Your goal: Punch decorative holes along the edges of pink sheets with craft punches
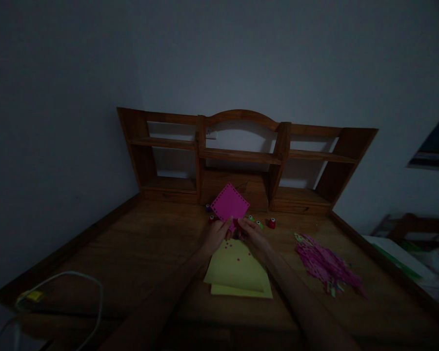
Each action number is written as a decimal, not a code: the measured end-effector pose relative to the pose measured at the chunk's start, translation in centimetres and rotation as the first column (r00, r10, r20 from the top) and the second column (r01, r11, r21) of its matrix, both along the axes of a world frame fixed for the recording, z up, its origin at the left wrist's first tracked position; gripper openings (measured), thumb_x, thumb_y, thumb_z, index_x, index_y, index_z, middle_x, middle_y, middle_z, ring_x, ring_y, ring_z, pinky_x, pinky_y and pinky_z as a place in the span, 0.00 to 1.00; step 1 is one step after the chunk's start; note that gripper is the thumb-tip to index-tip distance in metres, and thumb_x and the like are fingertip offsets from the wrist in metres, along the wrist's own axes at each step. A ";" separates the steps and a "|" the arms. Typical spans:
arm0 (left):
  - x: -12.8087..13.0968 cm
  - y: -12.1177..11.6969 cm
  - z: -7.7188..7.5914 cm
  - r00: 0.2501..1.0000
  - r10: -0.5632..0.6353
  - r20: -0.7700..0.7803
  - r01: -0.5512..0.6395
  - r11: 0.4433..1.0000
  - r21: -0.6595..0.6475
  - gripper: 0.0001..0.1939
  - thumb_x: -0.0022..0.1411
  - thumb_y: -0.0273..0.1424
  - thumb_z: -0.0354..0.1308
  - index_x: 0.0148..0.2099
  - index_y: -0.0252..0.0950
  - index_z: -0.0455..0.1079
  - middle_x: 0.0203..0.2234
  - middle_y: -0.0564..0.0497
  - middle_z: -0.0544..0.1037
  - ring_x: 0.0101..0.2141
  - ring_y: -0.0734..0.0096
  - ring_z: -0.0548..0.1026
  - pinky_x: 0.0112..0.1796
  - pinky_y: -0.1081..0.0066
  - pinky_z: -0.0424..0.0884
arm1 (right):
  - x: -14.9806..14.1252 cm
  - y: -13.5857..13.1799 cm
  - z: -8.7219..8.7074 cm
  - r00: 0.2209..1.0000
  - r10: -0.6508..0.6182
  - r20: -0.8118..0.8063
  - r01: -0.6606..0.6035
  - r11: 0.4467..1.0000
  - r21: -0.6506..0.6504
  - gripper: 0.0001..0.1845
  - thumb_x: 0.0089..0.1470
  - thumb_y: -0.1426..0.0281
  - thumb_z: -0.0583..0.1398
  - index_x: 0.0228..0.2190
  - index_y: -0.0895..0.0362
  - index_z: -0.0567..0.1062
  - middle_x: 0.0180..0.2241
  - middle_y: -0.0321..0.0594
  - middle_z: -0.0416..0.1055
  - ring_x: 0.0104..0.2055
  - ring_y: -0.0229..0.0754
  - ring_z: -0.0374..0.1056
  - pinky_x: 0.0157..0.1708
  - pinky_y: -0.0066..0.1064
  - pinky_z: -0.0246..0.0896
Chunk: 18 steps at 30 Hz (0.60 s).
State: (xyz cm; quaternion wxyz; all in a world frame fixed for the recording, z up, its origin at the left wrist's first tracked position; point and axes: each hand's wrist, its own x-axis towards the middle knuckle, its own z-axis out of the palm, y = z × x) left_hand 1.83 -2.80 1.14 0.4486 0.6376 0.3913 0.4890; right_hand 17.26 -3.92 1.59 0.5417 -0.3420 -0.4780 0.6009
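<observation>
A square sheet of pink paper [229, 204] is held up cornerwise, with rows of small punched holes along its edges. My left hand [217, 235] is closed on its lower left part. My right hand [254, 232] is closed around a small red paper punch [236, 223] at the paper's lower corner. The fingers hide most of the punch, and dim light blurs the detail. Beneath both hands lie yellow paper sheets [239, 275], with several tiny pink paper dots [238, 260] scattered on them.
Another red punch [271, 224] and small green punches [258, 224] stand behind my right hand. Pink paper strips [325, 263] are heaped at the right of the wooden desk [149, 243]. A wooden shelf unit [241, 156] closes the back. A white cable [101, 297] loops at front left.
</observation>
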 end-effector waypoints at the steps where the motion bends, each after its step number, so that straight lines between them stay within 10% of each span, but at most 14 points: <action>1: 0.0 0.1 -0.1 1.000 -0.010 0.004 0.010 1.000 -0.009 0.31 0.62 0.54 0.47 0.17 0.36 0.64 0.11 0.53 0.65 0.16 0.72 0.64 0.23 0.72 0.57 | 0.0 -0.1 0.0 1.000 0.003 0.000 -0.003 1.000 -0.002 0.17 0.46 0.55 0.68 0.26 0.56 0.76 0.22 0.35 0.69 0.23 0.35 0.61 0.24 0.28 0.51; 18: 0.0 0.7 -0.8 0.998 -0.011 -0.063 0.007 0.998 -0.065 0.33 0.60 0.58 0.46 0.19 0.35 0.65 0.11 0.54 0.63 0.15 0.74 0.63 0.21 0.73 0.56 | 0.0 -0.1 -0.2 1.000 0.014 -0.008 -0.014 0.999 -0.030 0.17 0.45 0.56 0.69 0.27 0.57 0.77 0.21 0.33 0.68 0.23 0.34 0.59 0.25 0.27 0.50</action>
